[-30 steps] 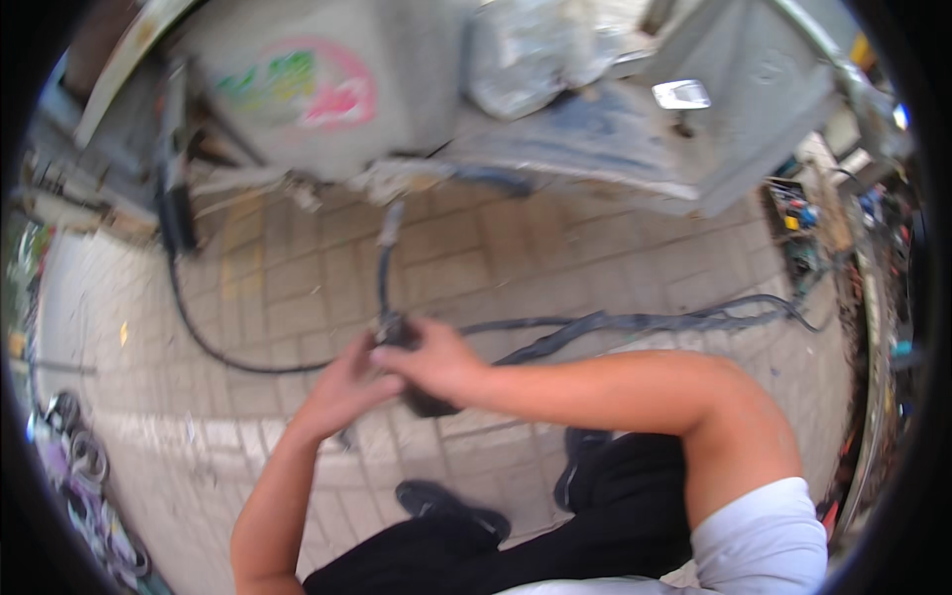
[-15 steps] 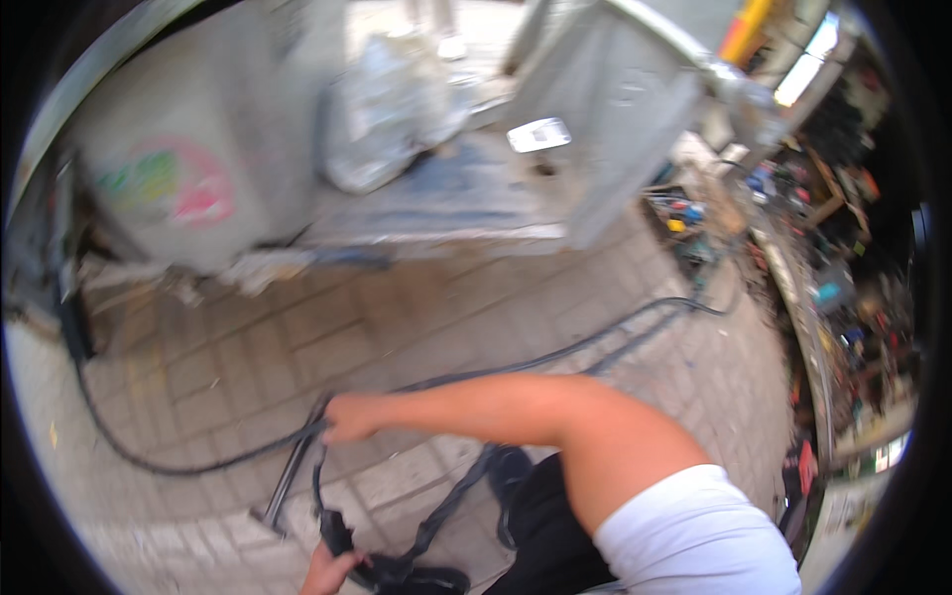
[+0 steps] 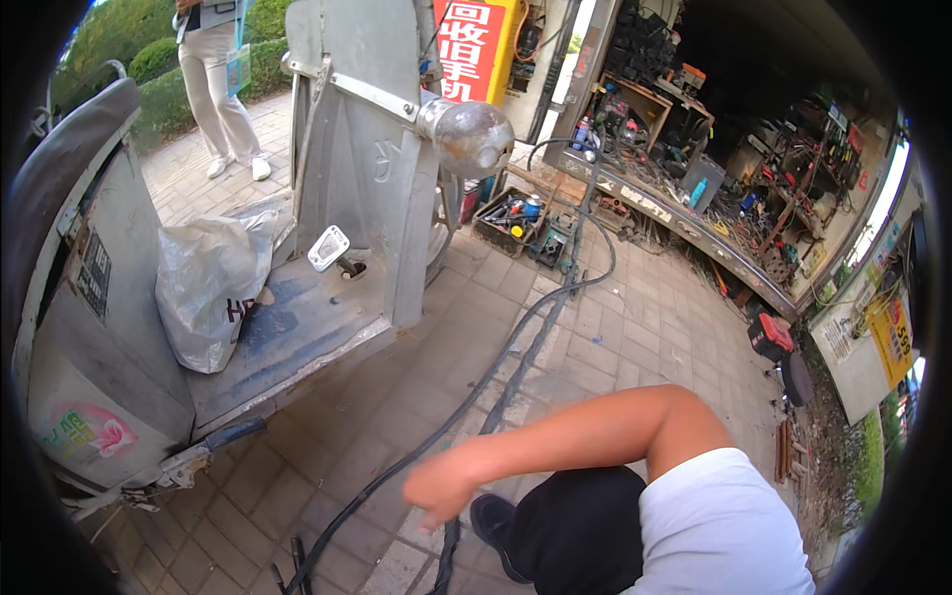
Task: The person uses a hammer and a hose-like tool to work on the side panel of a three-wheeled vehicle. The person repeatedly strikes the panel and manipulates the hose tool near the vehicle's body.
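My right hand point(image 3: 441, 486) hangs above the paving at the lower middle, fingers pointing down and smeared by motion. Whether they grip anything does not show. Just under it runs a thick dark cable point(image 3: 451, 550), and left of it a second black cable point(image 3: 382, 478) curves across the bricks. Two dark rod-like ends point(image 3: 298, 563) stick up at the lower edge, beside that cable. My left hand is outside the picture.
At left stands a worn grey metal vehicle point(image 3: 357, 198) with a white plastic bag point(image 3: 208, 288) on its floor. A tool box point(image 3: 506, 223) and a green machine point(image 3: 552, 240) stand near the cluttered shop stall point(image 3: 684, 203). A person point(image 3: 213, 94) stands at the far left.
The view has swung up and to the right, so the stall and the person show more. My right hand has left the metal rod and cable. My left hand, earlier on a black object, has left the picture.
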`<state>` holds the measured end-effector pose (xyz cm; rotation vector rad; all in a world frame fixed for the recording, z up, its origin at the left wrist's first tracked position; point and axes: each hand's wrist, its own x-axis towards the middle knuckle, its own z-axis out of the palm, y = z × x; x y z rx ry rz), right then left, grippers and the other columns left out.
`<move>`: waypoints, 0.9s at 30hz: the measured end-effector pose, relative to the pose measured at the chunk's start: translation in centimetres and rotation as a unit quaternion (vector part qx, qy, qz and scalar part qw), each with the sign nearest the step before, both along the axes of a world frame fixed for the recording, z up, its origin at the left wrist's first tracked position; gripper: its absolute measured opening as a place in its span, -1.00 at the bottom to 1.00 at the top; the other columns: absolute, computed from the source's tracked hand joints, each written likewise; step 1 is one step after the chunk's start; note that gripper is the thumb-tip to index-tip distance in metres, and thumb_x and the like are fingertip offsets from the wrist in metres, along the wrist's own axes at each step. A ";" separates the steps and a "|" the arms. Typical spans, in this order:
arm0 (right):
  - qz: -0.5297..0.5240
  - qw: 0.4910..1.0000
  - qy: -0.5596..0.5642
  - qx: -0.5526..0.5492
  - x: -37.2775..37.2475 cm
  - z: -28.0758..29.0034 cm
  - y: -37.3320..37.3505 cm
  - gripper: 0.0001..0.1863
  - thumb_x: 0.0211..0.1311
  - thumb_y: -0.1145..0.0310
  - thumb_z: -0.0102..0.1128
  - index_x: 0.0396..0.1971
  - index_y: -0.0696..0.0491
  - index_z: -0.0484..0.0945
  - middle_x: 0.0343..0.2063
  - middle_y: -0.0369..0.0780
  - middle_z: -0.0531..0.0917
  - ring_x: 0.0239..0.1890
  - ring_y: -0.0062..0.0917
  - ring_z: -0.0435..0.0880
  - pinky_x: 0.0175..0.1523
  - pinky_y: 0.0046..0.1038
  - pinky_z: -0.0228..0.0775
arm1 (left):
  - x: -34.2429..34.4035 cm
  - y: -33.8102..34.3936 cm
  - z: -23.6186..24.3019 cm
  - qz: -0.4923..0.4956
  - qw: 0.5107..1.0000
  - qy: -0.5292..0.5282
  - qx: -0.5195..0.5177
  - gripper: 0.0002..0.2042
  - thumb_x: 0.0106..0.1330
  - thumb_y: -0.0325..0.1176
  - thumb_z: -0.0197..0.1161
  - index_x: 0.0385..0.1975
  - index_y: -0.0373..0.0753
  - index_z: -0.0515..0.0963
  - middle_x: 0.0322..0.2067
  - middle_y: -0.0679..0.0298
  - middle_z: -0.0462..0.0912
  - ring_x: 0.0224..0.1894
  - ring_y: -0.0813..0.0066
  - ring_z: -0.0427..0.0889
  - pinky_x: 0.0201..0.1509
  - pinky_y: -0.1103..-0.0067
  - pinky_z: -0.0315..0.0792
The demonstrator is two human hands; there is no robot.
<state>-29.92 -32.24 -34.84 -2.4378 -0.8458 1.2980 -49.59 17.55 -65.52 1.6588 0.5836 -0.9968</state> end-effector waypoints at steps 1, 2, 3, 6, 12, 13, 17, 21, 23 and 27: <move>-0.007 1.000 0.025 0.006 -1.1 1.6 -1.9 -0.40 0.28 -0.09 0.20 -0.12 0.27 0.62 -0.14 0.09 0.68 -0.04 -0.03 0.65 0.04 -0.13 0.51 | 1.3 -2.0 3.7 -0.038 0.996 0.051 0.064 -0.24 0.20 0.14 0.36 0.20 -0.42 0.46 0.10 0.14 0.56 0.03 0.27 0.49 0.07 0.35 0.47; -0.025 0.998 0.054 0.015 -2.6 2.9 -4.1 -0.37 0.28 -0.11 0.19 -0.05 0.23 0.61 -0.07 0.05 0.68 0.02 -0.10 0.65 0.09 -0.18 0.50 | 1.7 -2.0 4.0 -0.026 0.996 0.048 0.063 -0.25 0.19 0.14 0.36 0.17 -0.42 0.48 0.06 0.14 0.58 0.00 0.28 0.50 0.03 0.36 0.48; -0.073 0.995 0.066 0.033 -2.9 3.8 -6.4 -0.35 0.29 -0.13 0.18 0.03 0.21 0.57 -0.02 0.04 0.66 0.06 -0.12 0.63 0.13 -0.20 0.47 | 2.1 -2.0 4.3 -0.010 0.997 0.042 0.066 -0.27 0.19 0.13 0.37 0.14 -0.42 0.50 0.02 0.14 0.59 -0.02 0.29 0.51 -0.01 0.37 0.49; -0.319 0.938 -0.067 0.121 -4.1 0.9 -16.2 -0.32 0.32 -0.15 0.15 0.12 0.17 0.53 0.02 0.01 0.66 0.10 -0.16 0.62 0.17 -0.23 0.45 | 5.2 -2.7 5.0 0.041 0.999 0.011 0.006 -0.36 0.20 0.09 0.37 0.03 -0.42 0.56 -0.13 0.18 0.64 -0.13 0.32 0.55 -0.14 0.40 0.51; -0.750 0.646 -0.080 -0.116 -11.9 -13.3 -35.5 -0.53 0.11 0.09 0.31 -0.22 0.24 0.68 -0.14 0.10 0.70 -0.05 -0.05 0.69 0.04 -0.16 0.54 | 12.8 -7.8 14.1 -0.065 0.998 -0.003 -0.002 -0.63 0.31 -0.08 0.30 -0.14 -0.30 0.61 -0.36 0.35 0.61 -0.27 0.46 0.53 -0.15 0.48 0.41; -0.740 0.646 -0.113 -0.149 -13.0 -15.6 -38.0 -0.55 0.10 0.11 0.30 -0.24 0.23 0.69 -0.12 0.10 0.69 -0.04 -0.06 0.68 0.06 -0.17 0.54 | 12.9 -7.3 12.8 -0.029 0.999 0.001 -0.037 -0.66 0.31 -0.08 0.29 -0.17 -0.27 0.61 -0.38 0.36 0.59 -0.31 0.47 0.52 -0.19 0.50 0.40; -0.716 0.641 -0.174 -0.217 -13.6 -25.1 -45.1 -0.62 0.08 0.19 0.26 -0.25 0.20 0.71 -0.10 0.10 0.68 0.02 -0.07 0.66 0.11 -0.18 0.53 | 13.5 -7.8 12.9 0.058 0.998 0.034 -0.017 -0.79 0.36 -0.14 0.24 -0.34 -0.15 0.57 -0.48 0.43 0.49 -0.44 0.51 0.45 -0.36 0.55 0.34; -0.770 0.573 -0.207 -0.189 -9.4 -28.0 -49.7 -0.68 0.11 0.26 0.22 -0.24 0.18 0.70 -0.12 0.09 0.69 0.03 -0.09 0.66 0.12 -0.19 0.52 | 13.5 -6.8 13.0 0.084 0.995 0.052 -0.020 -0.85 0.35 -0.23 0.22 -0.36 -0.15 0.55 -0.47 0.40 0.52 -0.41 0.53 0.50 -0.34 0.59 0.39; -0.805 0.513 -0.243 -0.176 -7.5 -29.5 -53.7 -0.70 0.12 0.29 0.21 -0.24 0.18 0.68 -0.14 0.07 0.70 0.02 -0.09 0.66 0.11 -0.18 0.52 | 14.5 -8.0 14.5 0.116 0.993 0.032 -0.006 -0.87 0.34 -0.25 0.22 -0.35 -0.15 0.55 -0.44 0.37 0.55 -0.39 0.52 0.53 -0.30 0.55 0.44; -0.832 0.417 -0.328 -0.164 -2.4 -32.2 -61.7 -0.70 0.10 0.19 0.33 -0.26 0.08 0.71 -0.22 -0.02 0.73 -0.09 -0.12 0.70 0.02 -0.17 0.54 | 15.5 -10.5 17.1 0.204 0.976 0.009 0.078 -0.89 0.33 -0.27 0.23 -0.33 -0.13 0.56 -0.41 0.34 0.60 -0.36 0.49 0.58 -0.23 0.48 0.50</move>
